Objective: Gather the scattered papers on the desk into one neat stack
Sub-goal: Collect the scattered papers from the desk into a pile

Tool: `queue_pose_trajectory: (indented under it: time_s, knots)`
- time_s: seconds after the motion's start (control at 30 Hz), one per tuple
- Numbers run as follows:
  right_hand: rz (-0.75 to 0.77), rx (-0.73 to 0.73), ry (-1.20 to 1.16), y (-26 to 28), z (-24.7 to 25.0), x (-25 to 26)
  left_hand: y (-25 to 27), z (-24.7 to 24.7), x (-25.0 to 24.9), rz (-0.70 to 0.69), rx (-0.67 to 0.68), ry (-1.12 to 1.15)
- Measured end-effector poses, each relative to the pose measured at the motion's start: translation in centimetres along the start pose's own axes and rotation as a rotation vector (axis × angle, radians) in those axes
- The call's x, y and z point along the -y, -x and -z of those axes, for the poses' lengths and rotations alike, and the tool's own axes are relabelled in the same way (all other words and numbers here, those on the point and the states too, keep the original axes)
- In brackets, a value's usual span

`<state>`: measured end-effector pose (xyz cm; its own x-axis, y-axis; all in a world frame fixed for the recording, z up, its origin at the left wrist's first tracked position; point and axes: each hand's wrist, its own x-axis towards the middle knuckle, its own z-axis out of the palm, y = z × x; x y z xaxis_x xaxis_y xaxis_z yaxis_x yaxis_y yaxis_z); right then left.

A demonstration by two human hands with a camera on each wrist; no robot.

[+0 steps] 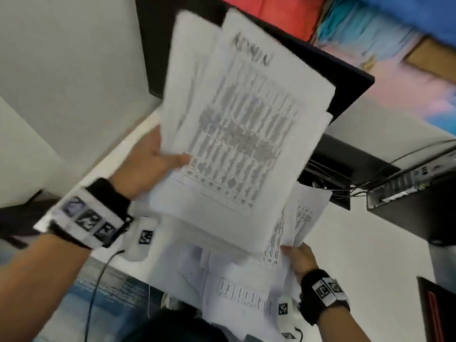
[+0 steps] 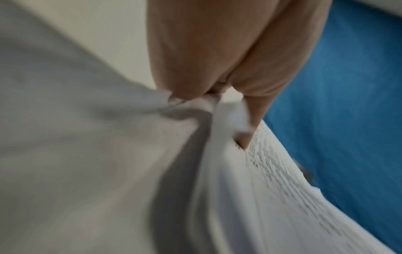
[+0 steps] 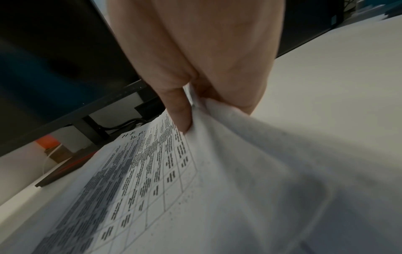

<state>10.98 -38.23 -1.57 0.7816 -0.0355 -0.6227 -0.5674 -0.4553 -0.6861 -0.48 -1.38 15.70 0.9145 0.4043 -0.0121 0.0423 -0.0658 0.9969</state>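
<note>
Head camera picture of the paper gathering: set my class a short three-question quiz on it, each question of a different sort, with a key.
1. True or false: the left hand holds a lifted bundle of papers with its thumb on the printed top sheet.
2. Multiple choice: what does the right hand pinch? A) a cable B) the edge of printed sheets lower down C) nothing
3. Fill in: the dark screen behind the lifted bundle is a ____.

Key:
1. True
2. B
3. monitor
</note>
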Motion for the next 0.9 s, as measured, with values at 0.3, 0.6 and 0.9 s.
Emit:
queue_pose_trajectory:
  time_s: [0.3,0.6,0.9]
  knots:
    - [-0.058,0.188,-0.325,1.1,-0.1,0.7,-1.5,-13.5,12.2,0.594,0.184,-0.722]
    - [-0.023,0.041,-0.258,1.5,1.9,-0.5,-1.0,-14.3,13.0,0.719,0.244,-0.279]
    - [0.527,0.136,-0.502,9.9,5.5,9.0,-0.2,-12.1,2.4,0.176,0.181,0.193]
